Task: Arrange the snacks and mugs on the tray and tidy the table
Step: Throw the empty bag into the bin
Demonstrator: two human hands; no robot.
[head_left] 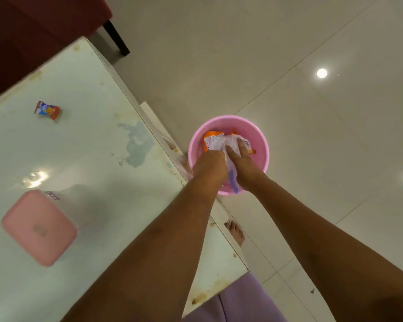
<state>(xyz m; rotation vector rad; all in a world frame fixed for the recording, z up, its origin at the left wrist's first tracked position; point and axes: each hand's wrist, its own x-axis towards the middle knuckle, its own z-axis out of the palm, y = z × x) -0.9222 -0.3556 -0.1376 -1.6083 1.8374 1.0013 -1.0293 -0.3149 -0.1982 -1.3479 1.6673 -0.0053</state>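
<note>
A pink round bin (256, 135) stands on the floor beside the table's edge. Inside it lie crumpled snack wrappers (215, 141), orange and silvery-white. Both my hands reach into the bin. My left hand (209, 167) is closed around the wrappers' near end. My right hand (242, 159) presses flat on top of them, fingers spread. A blue-edged wrapper (233, 181) sticks out between my wrists. On the white table (79, 147) lies one small red and blue snack packet (47, 110), far from both hands.
A pink lidded box (39, 227) sits on the table at the left. A dark red chair (33, 26) stands behind the table. My bare foot (236, 231) is on the tiled floor near the table corner. The tabletop shows stains and a worn patch (136, 145).
</note>
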